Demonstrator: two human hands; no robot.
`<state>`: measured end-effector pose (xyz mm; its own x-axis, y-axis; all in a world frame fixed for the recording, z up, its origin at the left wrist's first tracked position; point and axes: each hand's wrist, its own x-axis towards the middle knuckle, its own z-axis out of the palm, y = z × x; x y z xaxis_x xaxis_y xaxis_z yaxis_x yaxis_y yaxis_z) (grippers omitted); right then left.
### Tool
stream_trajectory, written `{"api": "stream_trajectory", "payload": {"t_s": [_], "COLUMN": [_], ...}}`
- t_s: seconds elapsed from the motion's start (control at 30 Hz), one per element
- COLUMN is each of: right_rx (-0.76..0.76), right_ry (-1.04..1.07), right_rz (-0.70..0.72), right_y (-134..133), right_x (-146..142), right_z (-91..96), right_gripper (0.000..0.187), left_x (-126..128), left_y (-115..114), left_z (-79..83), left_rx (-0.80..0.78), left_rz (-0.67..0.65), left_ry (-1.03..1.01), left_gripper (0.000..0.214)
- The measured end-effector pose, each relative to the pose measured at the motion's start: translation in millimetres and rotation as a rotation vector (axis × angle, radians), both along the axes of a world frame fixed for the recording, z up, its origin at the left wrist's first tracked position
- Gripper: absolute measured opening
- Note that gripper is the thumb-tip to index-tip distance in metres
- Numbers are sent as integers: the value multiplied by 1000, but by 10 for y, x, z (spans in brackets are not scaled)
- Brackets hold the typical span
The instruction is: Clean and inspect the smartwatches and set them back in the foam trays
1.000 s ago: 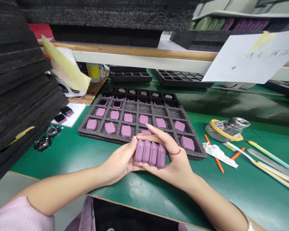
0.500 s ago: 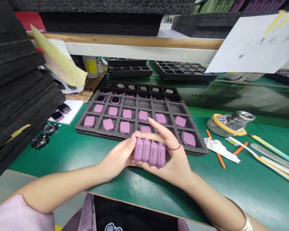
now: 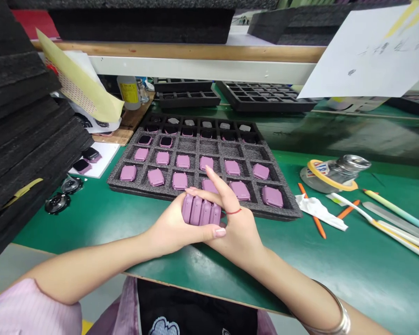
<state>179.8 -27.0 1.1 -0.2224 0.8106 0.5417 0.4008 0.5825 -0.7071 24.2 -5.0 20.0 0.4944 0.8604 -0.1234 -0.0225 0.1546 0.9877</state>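
Note:
Between my two hands, above the near edge of the tray, is a row of several purple watch cases (image 3: 200,211) pressed side by side. My left hand (image 3: 172,228) is closed round the row from the left, its thumb stretched along the near side. From the right, my right hand (image 3: 239,228) grips the same row, with its index finger raised over the tray. The fingers beneath the cases are mostly hidden. Just beyond lies a black foam tray (image 3: 202,149) with purple watch cases in its nearer rows and dark-screened ones farther back.
Stacked black foam trays (image 3: 17,116) rise at the left, near two dark round watch parts (image 3: 57,203). On the right are a glass bottle (image 3: 330,172), a white tissue (image 3: 319,213), orange sticks and a toothbrush (image 3: 356,209). A shelf (image 3: 195,65) crosses above.
The held row has shifted left and turned slightly. My left thumb has moved from the row's left end across its near side. Another case in the tray's front row now shows.

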Motion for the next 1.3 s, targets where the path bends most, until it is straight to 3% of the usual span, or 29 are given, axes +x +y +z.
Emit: {"api": "stream_trajectory", "payload": {"t_s": [0.23,0.5,0.67,0.87,1.0,1.17,1.3], "right_rx": [-74,-15,44,65,88,149,237], "right_ry": [87,153,161,143,101,15,-97], "right_rz": [8,90,125,134,138,179,200], "right_y": [3,-18,-13,0,-1,17,16], "right_x": [32,67,74,70,71,79,100], "right_z": [10,7,4,31,26,-37,-33], "right_gripper": [103,78,84,96,96,95,95], "left_x": [-43,-52,-59,-68,-78,-63,-66], "left_y": [-61,-69,-62,-66,-42,6,-9], "left_z": [51,76,116,115,104,69,63], "left_rx": [-10,-40,-12,-12,-24,-6,29], "left_rz": [-35,-45,-67,-107,-116,-156,-102], "left_ry": [35,-12,2,-19,-33,-131,-51], "left_gripper": [71,68,74,69,66,41,43]}}
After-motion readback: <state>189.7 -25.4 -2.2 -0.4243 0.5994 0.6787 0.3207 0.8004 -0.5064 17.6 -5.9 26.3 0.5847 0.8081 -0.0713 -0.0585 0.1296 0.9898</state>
